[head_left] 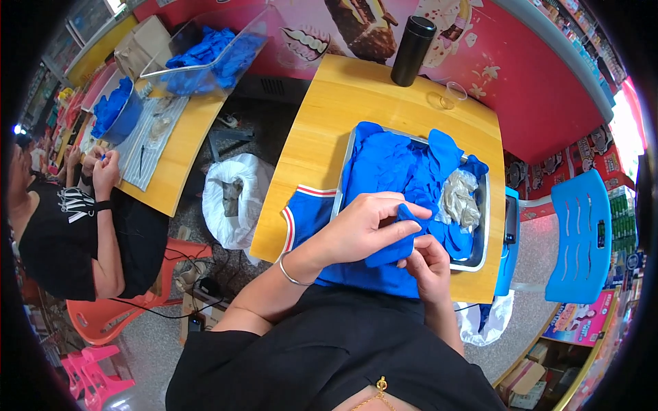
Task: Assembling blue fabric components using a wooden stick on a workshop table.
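My left hand (pixel 373 229) pinches a small blue fabric piece (pixel 391 255) between thumb and fingers, just above the near edge of a metal tray (pixel 482 253). Close beside it, my right hand (pixel 428 267) has its thumb and fingertips together at the piece's right edge. Whatever fine detail lies between those fingertips is too small to make out. A heap of similar blue pieces (pixel 384 164) fills the tray, and a crumpled clear plastic bag (pixel 460 200) lies on its right side. Blue cloth with red-and-white trim (pixel 307 214) sticks out at the tray's left.
A black bottle (pixel 413 51) and a clear plastic cup (pixel 454 92) stand at the wooden table's (pixel 301 151) far side. Left of it is a white sack (pixel 233 205). Another person (pixel 75 233) works at a second table with blue-filled tubs (pixel 205 72). A blue chair (pixel 579 236) stands right.
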`<action>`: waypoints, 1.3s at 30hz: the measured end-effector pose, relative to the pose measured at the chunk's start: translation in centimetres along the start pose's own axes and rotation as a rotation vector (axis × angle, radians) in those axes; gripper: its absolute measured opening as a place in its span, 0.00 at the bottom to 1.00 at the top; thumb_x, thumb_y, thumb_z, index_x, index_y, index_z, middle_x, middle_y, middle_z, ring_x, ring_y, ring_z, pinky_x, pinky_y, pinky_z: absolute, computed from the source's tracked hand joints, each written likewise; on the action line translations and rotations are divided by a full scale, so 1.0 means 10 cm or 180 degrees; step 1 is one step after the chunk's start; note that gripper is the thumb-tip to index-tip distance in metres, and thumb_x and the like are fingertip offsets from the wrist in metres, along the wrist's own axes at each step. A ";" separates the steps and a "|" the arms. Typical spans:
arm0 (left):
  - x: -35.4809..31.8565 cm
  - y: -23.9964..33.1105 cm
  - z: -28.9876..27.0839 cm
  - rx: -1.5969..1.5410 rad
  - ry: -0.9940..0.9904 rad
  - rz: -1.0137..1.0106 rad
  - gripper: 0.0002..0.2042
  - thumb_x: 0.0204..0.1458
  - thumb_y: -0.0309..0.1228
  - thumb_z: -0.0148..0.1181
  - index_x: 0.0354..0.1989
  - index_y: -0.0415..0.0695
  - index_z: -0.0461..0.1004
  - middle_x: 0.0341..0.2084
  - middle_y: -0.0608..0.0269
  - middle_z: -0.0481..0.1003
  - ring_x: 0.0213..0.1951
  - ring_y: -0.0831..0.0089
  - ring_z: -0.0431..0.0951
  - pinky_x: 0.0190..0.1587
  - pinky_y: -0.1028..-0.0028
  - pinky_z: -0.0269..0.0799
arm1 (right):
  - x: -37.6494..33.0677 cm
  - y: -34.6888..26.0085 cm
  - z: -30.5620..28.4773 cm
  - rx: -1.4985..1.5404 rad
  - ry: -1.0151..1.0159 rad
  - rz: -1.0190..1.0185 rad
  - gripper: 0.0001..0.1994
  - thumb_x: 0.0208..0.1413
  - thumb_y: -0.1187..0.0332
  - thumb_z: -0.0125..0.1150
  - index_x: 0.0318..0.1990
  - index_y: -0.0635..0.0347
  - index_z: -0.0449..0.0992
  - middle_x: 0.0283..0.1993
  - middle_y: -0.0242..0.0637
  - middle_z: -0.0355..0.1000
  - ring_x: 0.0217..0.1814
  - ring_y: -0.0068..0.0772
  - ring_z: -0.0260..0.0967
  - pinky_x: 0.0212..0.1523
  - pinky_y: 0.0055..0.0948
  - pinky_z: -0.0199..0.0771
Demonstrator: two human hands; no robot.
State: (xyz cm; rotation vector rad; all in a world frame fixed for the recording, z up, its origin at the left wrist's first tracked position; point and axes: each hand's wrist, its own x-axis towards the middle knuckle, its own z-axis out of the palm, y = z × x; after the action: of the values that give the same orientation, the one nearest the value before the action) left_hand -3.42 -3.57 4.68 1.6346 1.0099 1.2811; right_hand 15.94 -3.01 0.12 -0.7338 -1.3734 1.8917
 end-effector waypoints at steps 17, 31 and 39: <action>-0.07 -0.19 -0.08 -0.1429 0.0668 0.0240 0.16 0.48 0.28 0.61 0.46 0.40 0.72 0.38 0.68 0.69 0.41 0.80 0.68 0.46 0.81 0.62 | 0.05 -0.10 0.06 -0.0935 0.0525 -0.0593 0.07 0.55 0.76 0.50 0.41 0.67 0.71 0.27 0.35 0.71 0.27 0.17 0.65 0.28 0.15 0.63; -0.08 0.21 -0.34 0.0483 0.0300 0.0322 0.11 0.39 0.18 0.63 0.34 0.38 0.78 0.33 0.57 0.75 0.38 0.72 0.75 0.37 0.78 0.72 | 0.07 -0.29 0.09 -0.2669 0.0737 -0.1398 0.10 0.47 0.82 0.56 0.38 0.63 0.75 0.27 0.40 0.72 0.26 0.27 0.72 0.26 0.21 0.68; -0.12 0.01 -0.27 -0.0356 0.0683 0.0361 0.10 0.43 0.20 0.62 0.36 0.40 0.78 0.30 0.62 0.73 0.31 0.79 0.71 0.31 0.84 0.66 | 0.00 -0.18 0.02 -0.1148 0.0335 -0.0487 0.07 0.53 0.79 0.51 0.39 0.68 0.72 0.29 0.34 0.70 0.28 0.18 0.67 0.28 0.16 0.64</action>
State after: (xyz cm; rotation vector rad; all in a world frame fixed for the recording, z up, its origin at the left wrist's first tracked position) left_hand -6.26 -4.40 4.81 1.5105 0.9639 1.5874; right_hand 16.09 -2.73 1.90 -0.8607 -1.6730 1.4834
